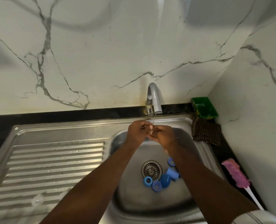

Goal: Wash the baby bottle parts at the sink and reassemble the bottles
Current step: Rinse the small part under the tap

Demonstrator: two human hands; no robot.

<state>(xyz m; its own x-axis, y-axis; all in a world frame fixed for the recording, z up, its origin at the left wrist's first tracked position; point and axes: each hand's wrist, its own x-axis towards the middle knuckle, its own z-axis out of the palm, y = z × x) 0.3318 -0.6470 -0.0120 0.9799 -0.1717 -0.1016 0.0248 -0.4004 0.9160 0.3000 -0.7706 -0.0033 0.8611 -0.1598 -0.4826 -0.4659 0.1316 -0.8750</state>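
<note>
As the tap (155,97) runs, left hand (138,132) and right hand (164,135) pinch one pale part (150,132) (fingers curled).

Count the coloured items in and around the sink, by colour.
Blue bottle parts: 5 in view, more may be hidden
Pink bottle brush: 1
Green tub: 1
Brown cloth: 1
Total: 8

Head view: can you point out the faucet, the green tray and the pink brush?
faucet (157,102), head view, on the down-turned front of the spout.
green tray (205,106), head view, on its bare inside.
pink brush (232,173), head view, on the middle of the pink head.
</note>
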